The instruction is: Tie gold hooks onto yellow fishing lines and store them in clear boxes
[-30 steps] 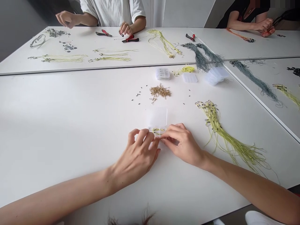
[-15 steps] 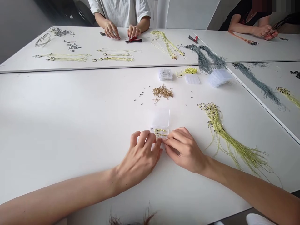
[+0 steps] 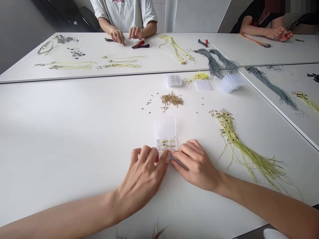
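Note:
A small clear plastic box (image 3: pixel 166 145) lies open on the white table (image 3: pixel 74 132), its clear lid (image 3: pixel 165 127) folded out away from me. Inside are several yellow-green line rigs with dark hooks. My left hand (image 3: pixel 143 179) rests just below the box, fingers spread, and its fingertips stop at the near edge. My right hand (image 3: pixel 195 164) lies to the right of it, with the fingertips at the box's near right corner. Neither hand visibly holds anything.
Beyond the box lie a pile of gold hooks (image 3: pixel 171 99) and scattered black beads (image 3: pixel 149 101). A yellow-green line bundle (image 3: pixel 239 146) sprawls to my right. Clear boxes and grey-green bundles (image 3: pixel 214 63) lie further back. Across the table, a co-worker's hands (image 3: pixel 127 35) work near red-handled pliers (image 3: pixel 141 45).
Both my hands have drawn back toward me from over the box, uncovering more of its rigs. The co-worker's hands have shifted near the pliers, and the whole view has moved slightly.

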`<state>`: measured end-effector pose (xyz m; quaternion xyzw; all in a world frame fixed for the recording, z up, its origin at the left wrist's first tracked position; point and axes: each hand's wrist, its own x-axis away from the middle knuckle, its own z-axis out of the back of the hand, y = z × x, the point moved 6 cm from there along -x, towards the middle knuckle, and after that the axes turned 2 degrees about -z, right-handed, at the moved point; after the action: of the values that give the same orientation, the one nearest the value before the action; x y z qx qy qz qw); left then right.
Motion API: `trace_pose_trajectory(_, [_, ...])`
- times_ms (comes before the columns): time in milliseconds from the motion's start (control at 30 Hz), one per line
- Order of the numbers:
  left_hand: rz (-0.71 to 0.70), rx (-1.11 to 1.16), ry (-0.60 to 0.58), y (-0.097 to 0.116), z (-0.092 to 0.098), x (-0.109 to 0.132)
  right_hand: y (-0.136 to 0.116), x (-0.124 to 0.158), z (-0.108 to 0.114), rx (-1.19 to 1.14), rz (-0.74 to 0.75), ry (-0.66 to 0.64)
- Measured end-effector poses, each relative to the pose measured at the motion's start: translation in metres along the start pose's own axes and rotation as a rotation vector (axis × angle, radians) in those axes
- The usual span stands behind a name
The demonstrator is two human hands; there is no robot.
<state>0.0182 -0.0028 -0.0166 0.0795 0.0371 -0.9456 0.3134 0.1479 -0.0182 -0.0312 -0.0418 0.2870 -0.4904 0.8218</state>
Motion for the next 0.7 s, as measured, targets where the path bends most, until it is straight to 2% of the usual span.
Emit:
trace_pose_trajectory(233, [-0.053,-0.010,-0.039,-0.004,-0.007,0.001,0.000,0.001,-0.001,-0.020,-0.012,-0.004])
trace_pose_trajectory(400, [-0.076,0.012,-0.012,-0.009,-0.007,-0.003,0.004,-0.001,-0.002,-0.071,-0.068,-0.033])
trace_pose_trajectory(567, [-0.056,0.041,0.016,-0.014,-0.006,-0.006,0.009,-0.004,0.004,-0.191,-0.114,0.027])
trace_pose_trajectory(700, [-0.056,0.066,0.040,-0.014,-0.005,-0.008,0.010,-0.003,0.004,-0.172,-0.101,0.030])
